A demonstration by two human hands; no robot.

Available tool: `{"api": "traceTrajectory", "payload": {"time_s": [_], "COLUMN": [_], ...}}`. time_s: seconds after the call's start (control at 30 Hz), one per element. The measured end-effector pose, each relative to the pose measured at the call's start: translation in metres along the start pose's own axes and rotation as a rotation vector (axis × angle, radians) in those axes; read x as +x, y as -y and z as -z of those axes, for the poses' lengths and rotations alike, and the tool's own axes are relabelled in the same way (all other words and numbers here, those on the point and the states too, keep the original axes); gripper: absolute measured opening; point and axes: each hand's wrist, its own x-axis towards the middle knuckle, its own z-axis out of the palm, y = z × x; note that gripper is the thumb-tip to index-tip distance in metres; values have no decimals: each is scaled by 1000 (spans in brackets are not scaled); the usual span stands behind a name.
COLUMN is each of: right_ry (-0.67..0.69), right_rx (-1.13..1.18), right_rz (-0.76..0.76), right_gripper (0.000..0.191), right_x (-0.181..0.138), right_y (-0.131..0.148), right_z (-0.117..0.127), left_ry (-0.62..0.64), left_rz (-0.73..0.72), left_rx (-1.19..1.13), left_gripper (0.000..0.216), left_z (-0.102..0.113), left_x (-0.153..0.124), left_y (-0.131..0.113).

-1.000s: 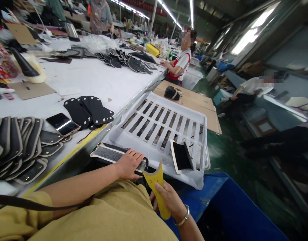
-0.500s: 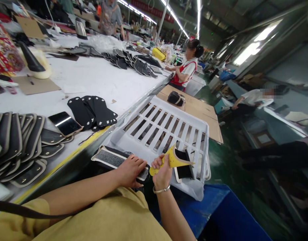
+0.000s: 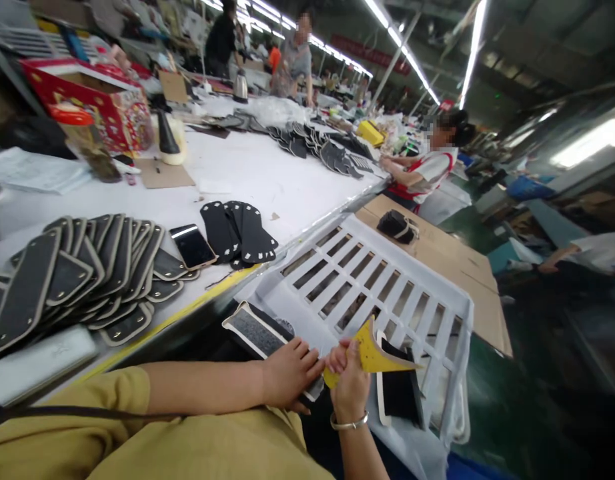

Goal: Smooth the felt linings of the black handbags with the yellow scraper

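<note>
My left hand [image 3: 287, 375] lies palm down on a long black piece with a cream border [image 3: 255, 331] at the near end of a white slatted crate lid [image 3: 367, 280]. My right hand [image 3: 348, 380] is closed around a curved yellow piece [image 3: 375, 353], held upright just right of the left hand. A silver bracelet sits on that wrist. Another black piece with a cream edge [image 3: 397, 393] lies on the lid right of the yellow piece.
The white worktable [image 3: 247, 173] on the left carries a fanned stack of black pieces [image 3: 77, 267], a phone [image 3: 192, 245] and a smaller black pile [image 3: 242, 230]. A seated person in red and white [image 3: 422, 173] works further along. Cardboard [image 3: 447, 253] lies beyond the lid.
The right hand swung the yellow piece up from beside my lap to next to the left hand. The view has turned left, showing more of the table.
</note>
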Motion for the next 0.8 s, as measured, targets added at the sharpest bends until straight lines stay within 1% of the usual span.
{"api": "traceTrajectory", "payload": {"time_s": [0.03,0.1,0.17,0.2,0.23,0.27,0.33,0.37,0.4,0.43,0.47,0.5,0.53,0.57,0.67,0.7,0.73,0.8], "right_ry": [25,94,170,206,251,312,486,590,690,775,841,895,943,980,1051,1061,1068,1088], "right_rx": [-13,-85,-264,-385,-515,-638,-818,-872,-917,-966,-1032,-1125,-1248,-1395,-1817,-1913,-1979,-2023], "right_rz": [-41,-131,-208,-236,-257,-277,-340,-395,-464,-536,-590,-602,-554,-444,-2,85,127,166], "right_gripper": [29,37,47,49,49,48,44,41,39,36,34,33,31,30,34,34,34,33], "right_x": [2,7,13,16,19,23,31,35,39,42,46,49,52,55,64,67,69,73], "right_y": [5,16,28,34,39,43,49,50,50,50,49,48,47,46,39,35,31,20], "right_z": [-1,-2,-2,-2,-3,-5,-10,-14,-20,-25,-32,-39,-46,-53,-74,-81,-88,-102], "left_ry": [-24,-76,-144,-198,-261,-357,-559,-620,-635,-626,-599,-565,-543,-531,-548,-560,-573,-599], "left_rz": [2,-12,-3,46,119,241,556,673,738,772,781,781,782,785,802,808,810,826], "left_rx": [6,-43,-153,-213,-255,-286,-406,-513,-654,-805,-944,-1057,-1136,-1185,-1247,-1272,-1306,-1366], "left_gripper": [88,89,84,79,73,64,54,53,53,54,58,62,65,67,69,69,68,67], "left_z": [0,4,13,18,23,26,26,24,19,14,8,2,-3,-7,-12,-12,-12,-12], "left_x": [-2,-12,-33,-48,-65,-82,-110,-120,-125,-126,-124,-120,-115,-110,-101,-100,-100,-102], "left_y": [1,7,23,33,46,60,86,97,106,112,116,117,117,116,111,109,109,108]}}
